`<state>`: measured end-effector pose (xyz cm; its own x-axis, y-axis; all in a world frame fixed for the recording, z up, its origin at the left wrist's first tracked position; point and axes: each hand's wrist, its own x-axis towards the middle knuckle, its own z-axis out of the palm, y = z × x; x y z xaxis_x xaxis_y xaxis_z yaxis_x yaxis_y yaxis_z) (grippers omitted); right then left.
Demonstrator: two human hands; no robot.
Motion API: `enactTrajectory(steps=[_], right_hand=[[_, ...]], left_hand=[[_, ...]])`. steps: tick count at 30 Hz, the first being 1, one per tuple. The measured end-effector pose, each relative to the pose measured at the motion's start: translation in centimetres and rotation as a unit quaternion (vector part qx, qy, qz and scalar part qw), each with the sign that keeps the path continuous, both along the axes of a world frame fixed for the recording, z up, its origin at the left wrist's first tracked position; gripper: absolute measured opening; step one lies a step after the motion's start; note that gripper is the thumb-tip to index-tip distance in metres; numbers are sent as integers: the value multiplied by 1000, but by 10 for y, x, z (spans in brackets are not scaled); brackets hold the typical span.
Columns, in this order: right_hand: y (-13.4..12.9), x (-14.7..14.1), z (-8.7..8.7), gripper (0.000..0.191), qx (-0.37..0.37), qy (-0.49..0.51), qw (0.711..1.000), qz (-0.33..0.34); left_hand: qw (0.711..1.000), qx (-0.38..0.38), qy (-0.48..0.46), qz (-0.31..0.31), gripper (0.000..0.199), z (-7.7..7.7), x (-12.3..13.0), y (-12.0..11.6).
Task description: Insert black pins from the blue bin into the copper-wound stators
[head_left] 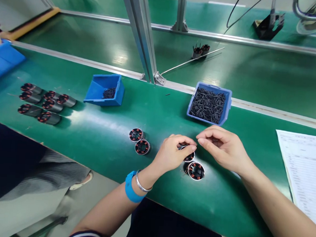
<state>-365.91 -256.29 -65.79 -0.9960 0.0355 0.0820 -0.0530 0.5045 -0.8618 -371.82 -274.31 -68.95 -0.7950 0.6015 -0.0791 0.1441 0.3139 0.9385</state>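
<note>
Two wound cores (pixel 196 171) noted at left hand (pixel 170 153): one partly beneath its narrowed fingers (pixel 185 139), one just beside them. Right hand (pixel 224 147) likewise narrowed; either's contents cannot be told.

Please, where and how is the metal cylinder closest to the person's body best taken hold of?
Probably grip the cylinder by its round outer wall, coming from the right with the right hand: it stands open end up with nothing crowding that side, while a second cylinder stands close beyond, at the left hand.
</note>
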Motion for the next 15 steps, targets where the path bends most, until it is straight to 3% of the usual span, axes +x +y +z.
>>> enactTrajectory(steps=[7,12,15], right_hand=[[-2,-6,6,22,83,-13,995,45],[-6,-12,13,13,185,-64,974,116],[1,-19,22,16,176,-76,972,137]], left_hand=[[1000,-12,5,-13,7,2,0,0],[999,-31,-11,-26,23,4,1,-4],[999,-21,-32,-32,28,2,0,-7]])
